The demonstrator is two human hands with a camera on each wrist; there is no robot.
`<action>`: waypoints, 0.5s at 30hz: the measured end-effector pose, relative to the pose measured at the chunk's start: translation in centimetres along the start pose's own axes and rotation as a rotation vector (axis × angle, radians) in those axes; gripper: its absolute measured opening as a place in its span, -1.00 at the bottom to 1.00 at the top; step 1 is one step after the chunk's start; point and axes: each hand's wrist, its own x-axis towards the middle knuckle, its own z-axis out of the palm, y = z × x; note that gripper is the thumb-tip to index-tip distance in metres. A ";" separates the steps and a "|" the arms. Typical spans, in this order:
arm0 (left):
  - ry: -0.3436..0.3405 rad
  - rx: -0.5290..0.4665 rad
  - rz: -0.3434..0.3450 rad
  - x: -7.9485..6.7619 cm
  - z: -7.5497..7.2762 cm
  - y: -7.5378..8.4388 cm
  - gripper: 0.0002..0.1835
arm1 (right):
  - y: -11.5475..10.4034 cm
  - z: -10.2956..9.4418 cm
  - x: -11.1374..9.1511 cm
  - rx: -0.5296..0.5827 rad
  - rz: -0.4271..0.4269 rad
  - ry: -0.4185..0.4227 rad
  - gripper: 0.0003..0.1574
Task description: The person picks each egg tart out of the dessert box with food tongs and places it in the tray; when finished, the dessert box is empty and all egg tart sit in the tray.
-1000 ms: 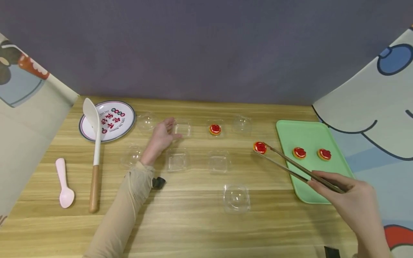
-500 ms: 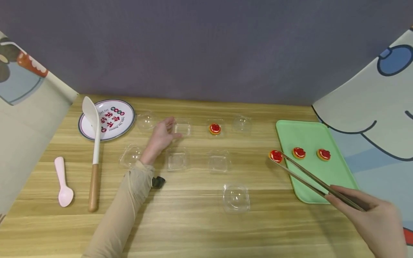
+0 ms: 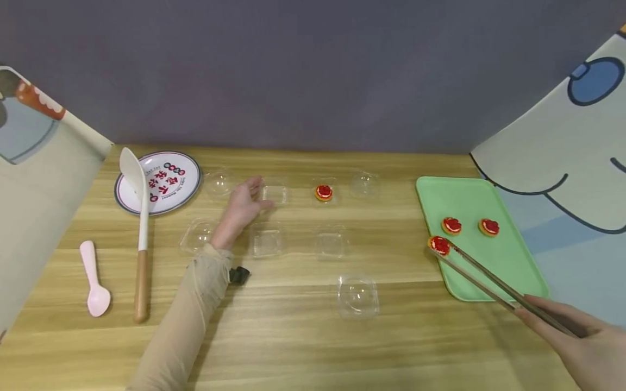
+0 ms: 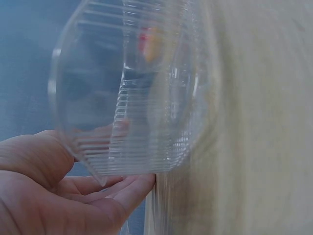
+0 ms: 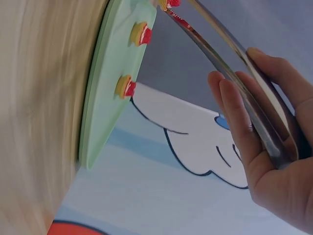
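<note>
In the head view, my right hand (image 3: 589,347) holds long metal tongs (image 3: 489,273). Their tips pinch a small red-topped tart (image 3: 439,245), which hangs over the left edge of the green tray (image 3: 469,195). On that tray sit two similar tarts, a left one (image 3: 451,226) and a right one (image 3: 489,227). My left hand (image 3: 243,205) lies beside a clear plastic box (image 3: 275,191) at the back middle. Its fingers are fairly straight along the box wall in the left wrist view, apparently touching it. Another tart (image 3: 324,192) sits in the box to the right.
Several clear plastic boxes and lids stand about, such as a front lid (image 3: 358,297) and a middle box (image 3: 330,243). At left lie a patterned plate (image 3: 181,190), a white ladle-like spoon with wooden handle (image 3: 142,282) and a pink spoon (image 3: 99,300).
My right hand has moved right and nearer, carrying the tart in the tongs from the bare table to the tray's left edge. My left hand has stayed beside the box.
</note>
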 end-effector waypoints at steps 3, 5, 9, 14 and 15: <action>0.010 -0.010 -0.002 -0.2 -0.3 -0.1 -0.11 | 0.7 0.1 0.4 0.026 -0.017 0.009 -0.14; 0.012 -0.016 -0.005 -0.3 -0.4 -0.1 -0.11 | 1.2 0.1 0.5 0.078 0.031 0.017 -0.20; 0.005 -0.018 -0.008 -0.2 -0.5 -0.3 -0.10 | 1.7 -0.2 0.3 0.188 0.153 0.038 -0.57; 0.007 -0.006 -0.009 -0.1 -0.5 -0.2 -0.11 | 1.8 -0.7 -0.2 0.236 0.168 0.072 -0.57; 0.007 -0.004 -0.012 0.0 -0.5 -0.2 -0.10 | 1.8 -0.7 -0.2 0.241 0.171 0.077 -0.56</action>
